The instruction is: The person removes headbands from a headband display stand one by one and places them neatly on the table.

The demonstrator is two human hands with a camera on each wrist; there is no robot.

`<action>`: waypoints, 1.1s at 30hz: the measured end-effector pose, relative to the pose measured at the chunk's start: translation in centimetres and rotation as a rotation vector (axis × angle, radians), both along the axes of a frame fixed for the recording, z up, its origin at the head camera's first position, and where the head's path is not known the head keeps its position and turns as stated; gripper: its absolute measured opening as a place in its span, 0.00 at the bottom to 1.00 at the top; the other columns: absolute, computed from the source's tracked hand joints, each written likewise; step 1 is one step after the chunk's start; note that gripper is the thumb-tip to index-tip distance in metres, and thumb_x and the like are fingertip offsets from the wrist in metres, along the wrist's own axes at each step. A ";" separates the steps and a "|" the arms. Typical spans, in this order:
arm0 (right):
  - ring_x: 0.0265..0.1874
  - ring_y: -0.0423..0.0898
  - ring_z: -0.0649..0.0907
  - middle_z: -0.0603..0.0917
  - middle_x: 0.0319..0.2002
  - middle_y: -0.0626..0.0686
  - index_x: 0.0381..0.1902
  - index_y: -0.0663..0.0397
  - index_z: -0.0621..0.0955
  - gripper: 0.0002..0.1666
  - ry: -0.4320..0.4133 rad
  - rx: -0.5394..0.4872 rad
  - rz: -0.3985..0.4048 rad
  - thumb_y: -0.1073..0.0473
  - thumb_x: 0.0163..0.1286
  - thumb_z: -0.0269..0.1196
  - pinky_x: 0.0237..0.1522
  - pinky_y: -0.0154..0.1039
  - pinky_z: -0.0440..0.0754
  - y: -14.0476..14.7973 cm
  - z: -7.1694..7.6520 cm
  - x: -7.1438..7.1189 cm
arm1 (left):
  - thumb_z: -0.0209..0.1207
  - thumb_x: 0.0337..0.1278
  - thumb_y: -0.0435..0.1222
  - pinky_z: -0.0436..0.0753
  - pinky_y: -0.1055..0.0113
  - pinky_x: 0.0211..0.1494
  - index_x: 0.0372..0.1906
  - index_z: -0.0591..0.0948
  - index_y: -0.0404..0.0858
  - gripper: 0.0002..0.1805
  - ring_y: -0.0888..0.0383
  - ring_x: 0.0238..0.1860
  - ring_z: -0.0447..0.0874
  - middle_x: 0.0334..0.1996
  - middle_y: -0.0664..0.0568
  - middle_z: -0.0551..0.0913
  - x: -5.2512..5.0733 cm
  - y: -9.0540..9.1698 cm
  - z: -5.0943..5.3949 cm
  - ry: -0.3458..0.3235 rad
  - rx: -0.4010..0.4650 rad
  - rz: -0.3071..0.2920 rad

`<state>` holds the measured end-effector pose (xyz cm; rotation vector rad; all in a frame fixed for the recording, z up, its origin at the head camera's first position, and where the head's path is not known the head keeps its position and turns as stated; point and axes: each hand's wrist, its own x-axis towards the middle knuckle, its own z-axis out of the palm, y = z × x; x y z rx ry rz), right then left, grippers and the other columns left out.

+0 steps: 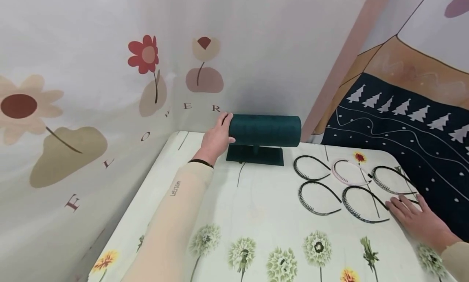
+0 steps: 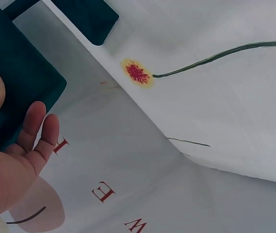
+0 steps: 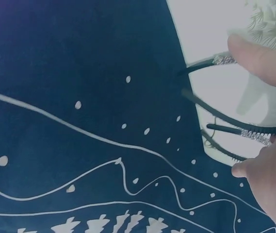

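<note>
A dark green velvet roll on a flat-based stand (image 1: 265, 130) stands at the back of the table. My left hand (image 1: 216, 138) grips its left end, thumb on the front side. The left wrist view shows the velvet roll (image 2: 36, 73) close up, with fingertips around its end. Several toothed headbands lie in two rows on the right, among them a pale pink headband (image 1: 340, 177) and a black headband (image 1: 346, 206). My right hand (image 1: 419, 217) rests over another headband at the table's right edge. In the right wrist view, a glittery headband (image 3: 223, 59) passes under that hand, partly hidden.
A white tablecloth (image 1: 256, 208) with printed flowers covers the table. White curtains with floral prints (image 1: 256, 49) hang close behind and to the left. Beyond the right edge lies a dark blue cloth with white trees (image 1: 395, 123).
</note>
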<state>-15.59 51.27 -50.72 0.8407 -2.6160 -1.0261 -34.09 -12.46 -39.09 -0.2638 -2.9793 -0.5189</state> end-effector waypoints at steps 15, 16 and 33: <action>0.85 0.70 0.50 0.09 0.79 0.55 0.78 0.51 0.12 0.96 0.108 -0.047 0.099 0.88 0.41 0.73 0.72 0.75 0.68 0.3 -1.2 0.1 | 0.66 0.73 0.46 0.80 0.63 0.38 0.89 0.47 0.48 0.52 0.51 0.26 0.77 0.89 0.48 0.45 0.0 0.1 0.1 -0.001 -0.002 0.005; 0.86 0.69 0.44 0.08 0.79 0.54 0.78 0.51 0.12 0.96 0.108 -0.046 0.096 0.88 0.41 0.72 0.71 0.75 0.69 0.2 -1.1 0.1 | 0.66 0.73 0.46 0.80 0.63 0.38 0.89 0.47 0.48 0.52 0.51 0.25 0.77 0.89 0.48 0.45 0.0 0.2 0.1 0.001 -0.004 0.007; 0.67 0.86 0.63 0.61 0.72 0.83 0.82 0.69 0.53 0.61 -0.312 -0.562 -0.409 0.61 0.62 0.78 0.61 0.85 0.65 -3.8 8.4 -4.9 | 0.65 0.73 0.47 0.77 0.63 0.36 0.89 0.47 0.47 0.52 0.52 0.24 0.76 0.89 0.47 0.45 0.2 0.1 0.3 0.001 -0.020 -0.004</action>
